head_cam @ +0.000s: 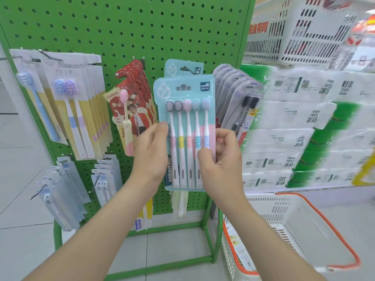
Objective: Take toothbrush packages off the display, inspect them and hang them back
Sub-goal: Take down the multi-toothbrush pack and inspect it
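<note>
Fingers [224, 136] round teal pack [187, 118], pegboard [121, 27] behind

I see a green pegboard [121, 27] dotted with dark holes, upper left. The centre toothbrush package [210, 112] is teal and pink, its 5 white brushes [188, 126] banded pink, yellow and blue. Lower right, a white basket [263, 208], orange-rimmed.

One green perforated metal display stand [129, 27]. One teal card-and-plastic toothbrush pack [183, 94] in front holds five toothbrushes [188, 122]; one matching teal pack [172, 66] hangs behind it. Far left, one clear pack with a single blue toothbrush [36, 102], then one two-brush pack [69, 110]. Two white slotted plastic baskets: near right [284, 211], far right [284, 47]. The red card packs [140, 78] overlap too tightly to count.
</note>
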